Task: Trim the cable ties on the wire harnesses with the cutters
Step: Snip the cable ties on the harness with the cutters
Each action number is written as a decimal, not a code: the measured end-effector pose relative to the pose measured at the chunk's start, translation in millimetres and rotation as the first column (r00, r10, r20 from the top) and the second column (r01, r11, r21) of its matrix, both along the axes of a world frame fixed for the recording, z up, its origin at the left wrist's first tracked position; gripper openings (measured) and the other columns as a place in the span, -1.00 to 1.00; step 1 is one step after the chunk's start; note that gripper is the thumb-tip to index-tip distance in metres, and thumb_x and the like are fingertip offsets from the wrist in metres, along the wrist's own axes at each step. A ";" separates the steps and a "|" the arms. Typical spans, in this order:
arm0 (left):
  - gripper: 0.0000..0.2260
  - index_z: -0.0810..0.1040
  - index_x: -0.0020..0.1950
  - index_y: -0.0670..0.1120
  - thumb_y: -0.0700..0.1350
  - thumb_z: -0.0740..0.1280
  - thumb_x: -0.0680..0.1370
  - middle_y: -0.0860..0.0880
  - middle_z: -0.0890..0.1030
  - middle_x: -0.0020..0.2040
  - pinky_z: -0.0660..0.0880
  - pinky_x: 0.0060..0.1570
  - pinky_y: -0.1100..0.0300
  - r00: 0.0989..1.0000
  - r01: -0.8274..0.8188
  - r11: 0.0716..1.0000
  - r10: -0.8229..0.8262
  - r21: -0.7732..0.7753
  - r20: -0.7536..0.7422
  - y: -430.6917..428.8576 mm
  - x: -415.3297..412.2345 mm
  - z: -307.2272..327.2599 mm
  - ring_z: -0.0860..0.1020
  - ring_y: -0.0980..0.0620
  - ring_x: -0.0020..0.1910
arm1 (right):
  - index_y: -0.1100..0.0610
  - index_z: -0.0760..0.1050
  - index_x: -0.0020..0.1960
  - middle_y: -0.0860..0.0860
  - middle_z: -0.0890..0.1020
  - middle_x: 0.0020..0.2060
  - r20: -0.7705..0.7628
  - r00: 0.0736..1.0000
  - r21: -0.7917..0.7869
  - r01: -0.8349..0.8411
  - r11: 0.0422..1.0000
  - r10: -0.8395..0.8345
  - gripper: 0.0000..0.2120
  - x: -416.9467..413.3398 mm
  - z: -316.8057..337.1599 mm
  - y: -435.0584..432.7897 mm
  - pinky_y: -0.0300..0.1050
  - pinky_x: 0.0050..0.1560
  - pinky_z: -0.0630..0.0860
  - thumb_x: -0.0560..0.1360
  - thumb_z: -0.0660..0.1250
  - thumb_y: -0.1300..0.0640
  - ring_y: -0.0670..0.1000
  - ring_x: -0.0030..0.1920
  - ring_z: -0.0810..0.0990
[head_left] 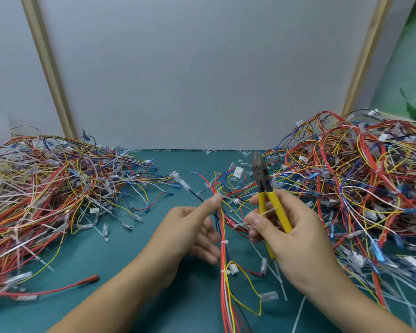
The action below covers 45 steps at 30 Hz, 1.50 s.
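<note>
A wire harness (223, 251) of red, yellow and white wires runs up the middle of the green mat, bound by white cable ties (224, 242). My left hand (190, 227) is beside it on the left, index finger stretched out with its tip touching the wires near the top tie, the other fingers relaxed. My right hand (288, 234) grips the yellow-handled cutters (265, 188), jaws pointing up and away, closed. A white tie tail (269, 211) lies across the handles by my fingertips.
Large tangled heaps of coloured harnesses lie on the left (46, 188) and on the right (365, 188). Cut white tie tails (281, 282) are scattered over the green mat (142, 260). A grey panel (202, 80) stands behind.
</note>
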<state>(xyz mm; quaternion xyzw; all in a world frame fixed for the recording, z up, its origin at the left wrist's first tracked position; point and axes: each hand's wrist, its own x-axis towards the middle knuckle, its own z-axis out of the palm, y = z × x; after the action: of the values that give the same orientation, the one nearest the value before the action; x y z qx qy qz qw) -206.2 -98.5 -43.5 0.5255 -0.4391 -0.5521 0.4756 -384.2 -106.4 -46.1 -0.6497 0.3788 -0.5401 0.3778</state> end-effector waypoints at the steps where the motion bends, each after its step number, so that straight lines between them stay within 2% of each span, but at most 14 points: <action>1: -0.51 0.53 -0.27 -0.19 0.26 0.45 0.29 -0.23 0.61 -0.34 0.52 -0.54 0.19 0.997 0.072 0.995 -0.073 0.065 0.012 0.7 0.2 1.8 0.57 -0.09 -0.53 | -0.07 0.58 -0.07 0.04 0.66 -0.27 -0.007 1.000 -0.011 0.001 1.000 -0.001 -0.72 0.4 0.8 1.4 -0.15 -0.19 0.64 0.51 0.40 0.32 -0.05 -0.32 0.65; 4: -0.62 0.66 -0.27 -0.21 0.14 0.46 0.34 -0.26 0.67 -0.24 0.54 -0.48 0.20 0.981 0.191 0.968 -0.184 0.161 -0.058 2.0 -0.7 2.4 0.61 -0.07 -0.45 | -0.10 0.58 -0.05 0.01 0.67 -0.22 -0.050 0.999 -0.030 -0.015 0.999 0.014 -0.73 1.4 1.8 7.1 -0.20 -0.12 0.63 0.51 0.42 0.28 -0.04 -0.26 0.67; 6: -0.78 0.69 -0.29 -0.19 -0.06 0.42 0.46 -0.23 0.67 -0.23 0.56 -0.45 0.20 0.979 0.186 0.972 -0.171 0.147 -0.107 0.4 0.6 0.1 0.61 -0.04 -0.44 | -0.12 0.59 -0.04 -0.01 0.67 -0.20 -0.060 0.998 -0.042 -0.031 0.999 0.028 -0.74 1.3 2.3 9.7 -0.23 -0.12 0.60 0.51 0.42 0.26 -0.02 -0.22 0.67; 10: -0.76 0.68 -0.30 -0.20 -0.27 0.32 0.54 -0.23 0.66 -0.28 0.54 -0.45 0.22 0.991 0.110 0.992 -0.105 0.066 -0.078 -2.7 4.2 -3.7 0.59 0.00 -0.46 | -0.07 0.62 -0.02 0.03 0.70 -0.18 -0.016 0.999 -0.010 -0.050 0.999 0.050 -0.87 0.7 5.2 11.6 -0.17 -0.11 0.61 0.48 0.50 0.10 0.01 -0.20 0.69; 11: -0.77 0.67 -0.30 -0.21 -0.29 0.33 0.54 -0.23 0.66 -0.28 0.55 -0.45 0.22 0.994 0.080 0.996 -0.077 0.049 -0.077 -3.6 4.7 -4.3 0.59 0.01 -0.46 | -0.03 0.63 -0.02 0.07 0.70 -0.18 0.048 0.996 0.020 -0.074 0.997 0.073 -0.85 -0.9 8.6 12.2 -0.17 -0.12 0.62 0.44 0.51 0.00 0.02 -0.22 0.68; 13: -0.82 0.66 -0.26 -0.24 -0.31 0.35 0.53 -0.23 0.66 -0.27 0.57 -0.43 0.22 0.998 0.034 0.999 -0.034 -0.001 -0.055 -4.8 6.5 -3.7 0.59 0.00 -0.44 | 0.05 0.65 0.00 0.14 0.69 -0.16 0.202 0.973 0.091 -0.129 0.987 0.109 -0.58 -8.6 17.3 12.3 -0.12 -0.17 0.64 0.35 0.50 -0.25 0.08 -0.25 0.66; 15: -0.86 0.63 -0.23 -0.25 -0.32 0.36 0.53 -0.20 0.66 -0.30 0.56 -0.41 0.22 1.000 0.004 0.997 -0.005 -0.078 -0.020 -5.5 8.5 -2.8 0.58 0.00 -0.44 | 0.10 0.65 0.01 0.19 0.67 -0.16 0.272 0.957 0.153 -0.148 0.977 0.102 -0.44 -15.9 28.7 11.8 -0.05 -0.21 0.65 0.31 0.45 -0.36 0.14 -0.26 0.64; 19: -0.88 0.61 -0.22 -0.26 -0.34 0.36 0.52 -0.13 0.64 -0.36 0.53 -0.45 0.24 0.991 -0.122 0.967 0.133 -0.223 0.033 -7.8 10.1 -1.3 0.56 0.02 -0.46 | 0.19 0.66 -0.08 0.21 0.64 -0.22 0.161 0.982 0.371 -0.157 0.915 0.103 -0.51 -15.7 32.5 11.8 0.06 -0.34 0.63 0.41 0.28 -0.24 0.17 -0.34 0.57; 24: -0.88 0.59 -0.21 -0.28 -0.32 0.37 0.53 -0.05 0.64 -0.40 0.48 -0.47 0.30 0.941 -0.295 0.892 0.334 -0.343 0.059 -10.5 11.4 -2.8 0.53 0.07 -0.47 | 0.21 0.65 -0.09 0.20 0.62 -0.28 0.134 0.939 0.513 -0.340 0.788 0.318 -0.56 -3.2 29.7 30.1 0.01 -0.41 0.57 0.42 0.27 -0.17 0.15 -0.41 0.54; 29: -0.86 0.54 -0.24 -0.21 -0.26 0.41 0.51 -0.24 0.56 -0.34 0.39 -0.38 0.26 0.903 -0.299 0.800 0.413 -0.521 0.117 -6.8 4.8 -7.7 0.43 0.07 -0.40 | 0.29 0.63 -0.12 0.25 0.58 -0.32 0.166 0.915 0.663 -0.379 0.646 0.367 -0.56 2.2 29.7 33.2 -0.01 -0.48 0.56 0.46 0.27 -0.11 0.16 -0.49 0.51; 33: -0.97 0.58 -0.15 0.04 -0.08 0.37 0.43 -0.08 0.61 -0.30 0.48 -0.31 0.19 0.893 -0.251 0.748 0.424 -0.615 0.152 -3.0 2.0 -6.4 0.51 0.08 -0.35 | 0.32 0.63 -0.14 0.27 0.56 -0.33 0.196 0.924 0.688 -0.368 0.625 0.328 -0.56 0.4 28.4 32.1 -0.05 -0.52 0.54 0.55 0.23 -0.06 0.14 -0.51 0.50; 40: -0.90 0.57 -0.15 -0.03 -0.03 0.37 0.43 -0.20 0.59 -0.31 0.52 -0.22 -0.09 0.881 -0.239 0.726 0.441 -0.645 0.169 2.3 0.6 -3.3 0.58 -0.26 -0.24 | 0.29 0.64 -0.09 0.25 0.58 -0.29 0.218 0.912 0.680 -0.398 0.616 0.348 -0.56 -1.6 26.3 30.7 -0.03 -0.48 0.56 0.60 0.21 -0.06 0.15 -0.48 0.52; 43: -0.98 0.59 -0.16 0.01 -0.06 0.40 0.46 -0.11 0.61 -0.32 0.52 -0.26 0.07 0.876 -0.213 0.713 0.441 -0.668 0.192 2.2 1.5 -3.5 0.56 -0.14 -0.32 | 0.31 0.64 -0.08 0.27 0.59 -0.29 0.232 0.909 0.676 -0.407 0.615 0.346 -0.56 -1.7 26.6 31.3 -0.01 -0.47 0.56 0.58 0.22 -0.05 0.16 -0.47 0.53; 45: -0.86 0.60 -0.24 -0.05 -0.19 0.44 0.51 -0.07 0.59 -0.34 0.46 -0.35 0.21 0.874 -0.200 0.704 0.442 -0.681 0.201 1.4 3.2 -5.5 0.48 0.04 -0.42 | 0.33 0.64 -0.07 0.29 0.59 -0.28 0.242 0.907 0.676 -0.412 0.610 0.345 -0.56 -1.7 27.1 32.0 0.00 -0.46 0.57 0.57 0.24 -0.06 0.17 -0.46 0.55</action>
<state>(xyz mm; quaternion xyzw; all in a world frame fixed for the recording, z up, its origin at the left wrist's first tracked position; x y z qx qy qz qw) -203.0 -97.1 -49.0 0.4895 -0.5775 -0.1729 0.6301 -385.9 -74.4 -19.0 -0.4925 0.3951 -0.2856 0.7209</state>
